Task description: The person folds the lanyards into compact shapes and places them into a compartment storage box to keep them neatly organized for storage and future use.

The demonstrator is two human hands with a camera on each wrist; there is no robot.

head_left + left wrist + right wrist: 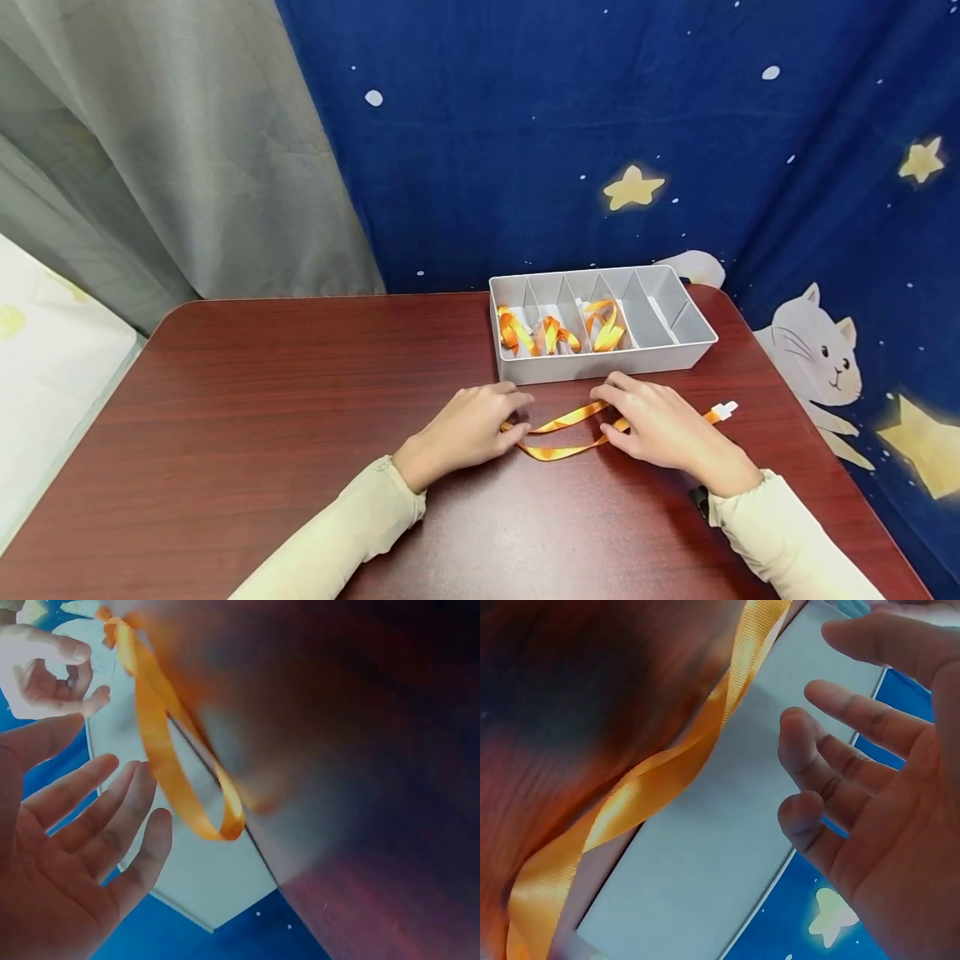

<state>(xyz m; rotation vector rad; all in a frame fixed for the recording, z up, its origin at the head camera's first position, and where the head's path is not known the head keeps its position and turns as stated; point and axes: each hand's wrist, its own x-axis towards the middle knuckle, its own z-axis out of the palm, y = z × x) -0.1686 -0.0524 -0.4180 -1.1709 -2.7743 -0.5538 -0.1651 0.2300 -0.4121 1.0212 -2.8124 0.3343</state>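
An orange ribbon lanyard (pixel 558 453) lies in a loop on the table, its white clip end (pixel 724 410) pointing to the right. My left hand (pixel 465 429) hovers at the loop's left end; in the left wrist view its fingers (pixel 79 795) are spread and relaxed beside the ribbon (pixel 161 750), gripping nothing. Over the lanyard's right part is my right hand (pixel 671 427), which hides some of it. In the right wrist view that hand's fingers (pixel 847 761) are loosely bent, with a gap between them and the twisted ribbon (pixel 660 780).
Just behind the hands stands a grey divided box (pixel 607 365). Three of its left compartments hold orange ribbons (pixel 607 325). The brown table (pixel 315 375) backs onto a blue curtain (pixel 480 150) and a grey one (pixel 187 150).
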